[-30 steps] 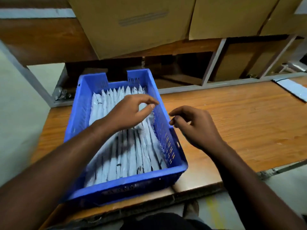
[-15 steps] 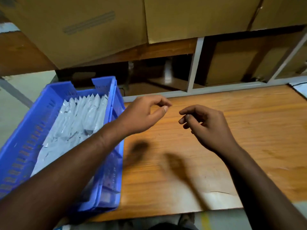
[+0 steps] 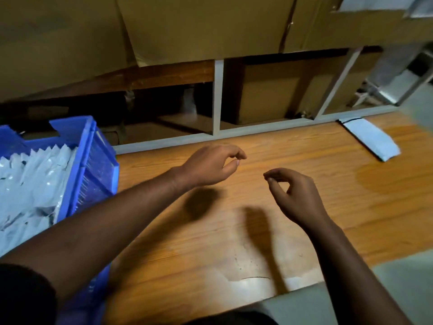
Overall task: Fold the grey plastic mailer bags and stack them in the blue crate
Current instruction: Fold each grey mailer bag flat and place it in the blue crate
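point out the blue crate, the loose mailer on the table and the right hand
blue crate (image 3: 90, 174): head view, on its right side wall
loose mailer (image 3: 372, 139): head view, on the middle of its flat face
right hand (image 3: 293, 195): head view, on the back of the hand

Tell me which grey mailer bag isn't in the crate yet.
The mailer bag lying flat on the table's far right corner. All the others stand packed in the blue crate.

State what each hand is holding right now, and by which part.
Nothing is held. The left hand and right hand hover over the wooden table, fingers loosely curled and holding nothing.
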